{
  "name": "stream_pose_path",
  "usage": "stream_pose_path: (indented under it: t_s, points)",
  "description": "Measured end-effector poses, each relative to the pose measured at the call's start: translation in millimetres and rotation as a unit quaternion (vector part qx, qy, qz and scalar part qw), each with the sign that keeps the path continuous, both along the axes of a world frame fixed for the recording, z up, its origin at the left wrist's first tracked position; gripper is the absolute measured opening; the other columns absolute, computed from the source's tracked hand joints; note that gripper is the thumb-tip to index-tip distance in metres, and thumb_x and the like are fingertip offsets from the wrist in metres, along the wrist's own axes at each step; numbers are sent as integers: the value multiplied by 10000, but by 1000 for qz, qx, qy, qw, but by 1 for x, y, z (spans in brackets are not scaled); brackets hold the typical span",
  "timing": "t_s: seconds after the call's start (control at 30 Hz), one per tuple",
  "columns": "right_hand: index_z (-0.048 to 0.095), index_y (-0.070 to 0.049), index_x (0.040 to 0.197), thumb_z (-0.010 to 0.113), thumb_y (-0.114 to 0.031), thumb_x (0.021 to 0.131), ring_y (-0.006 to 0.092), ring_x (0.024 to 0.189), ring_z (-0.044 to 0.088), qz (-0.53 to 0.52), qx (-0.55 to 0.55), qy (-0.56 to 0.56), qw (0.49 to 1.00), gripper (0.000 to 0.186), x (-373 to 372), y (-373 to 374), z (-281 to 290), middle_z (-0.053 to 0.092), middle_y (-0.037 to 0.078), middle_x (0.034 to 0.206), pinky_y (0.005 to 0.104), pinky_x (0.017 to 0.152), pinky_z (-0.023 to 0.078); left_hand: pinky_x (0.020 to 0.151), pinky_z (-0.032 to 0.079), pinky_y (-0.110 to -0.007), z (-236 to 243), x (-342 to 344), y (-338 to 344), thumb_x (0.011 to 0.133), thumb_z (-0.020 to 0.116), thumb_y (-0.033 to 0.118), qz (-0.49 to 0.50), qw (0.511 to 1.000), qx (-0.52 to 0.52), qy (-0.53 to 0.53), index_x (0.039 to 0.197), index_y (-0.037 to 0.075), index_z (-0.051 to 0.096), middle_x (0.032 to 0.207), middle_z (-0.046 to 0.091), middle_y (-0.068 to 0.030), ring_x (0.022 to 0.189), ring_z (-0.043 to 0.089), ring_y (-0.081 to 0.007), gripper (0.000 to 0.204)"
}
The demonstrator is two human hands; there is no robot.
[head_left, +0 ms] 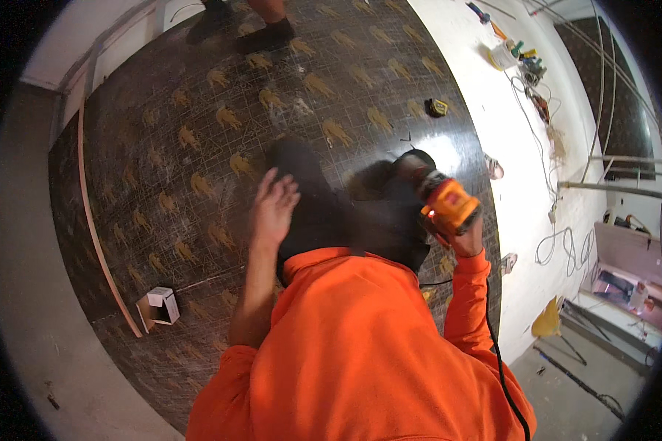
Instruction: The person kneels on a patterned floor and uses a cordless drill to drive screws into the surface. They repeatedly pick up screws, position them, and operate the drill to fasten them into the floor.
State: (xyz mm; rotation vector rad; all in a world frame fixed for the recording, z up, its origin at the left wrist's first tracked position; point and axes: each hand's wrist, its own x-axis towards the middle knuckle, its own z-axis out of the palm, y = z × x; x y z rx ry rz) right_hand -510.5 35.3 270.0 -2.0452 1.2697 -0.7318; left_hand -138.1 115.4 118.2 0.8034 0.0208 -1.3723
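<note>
The right hand (466,237) over there grips a power tool (452,204), at 3 o'clock from the left hand (274,207), whose bare fingers spread loosely. The tool's bright orange and black, slightly blurred.

There is one held power tool (452,206), one tape measure (438,108), one white box (162,304) and one long wooden strip (90,207).
</note>
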Motion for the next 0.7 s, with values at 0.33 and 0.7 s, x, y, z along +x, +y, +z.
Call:
stream_pose_path:
  t_s: [0.33, 0.7]
  points:
    - [612, -108, 1273, 799, -346, 668, 319, 921, 686, 139, -5, 83, 987, 677, 64, -34, 6, 687, 124, 1110, 382, 779, 548, 914, 539, -331, 33, -90, -97, 1012, 514, 163, -46, 976, 142, 156, 1231, 51, 530, 1048, 598, -25, 1060, 628, -224, 246]
    - [560, -114, 1324, 786, -351, 682, 319, 916, 678, 222, 87, 167, 957, 721, 95, -123, -48, 664, 115, 1165, 413, 752, 554, 931, 530, -333, -44, -84, -140, 996, 555, 177, 3, 966, 167, 199, 1253, 27, 525, 1085, 605, -66, 1070, 619, -212, 299]
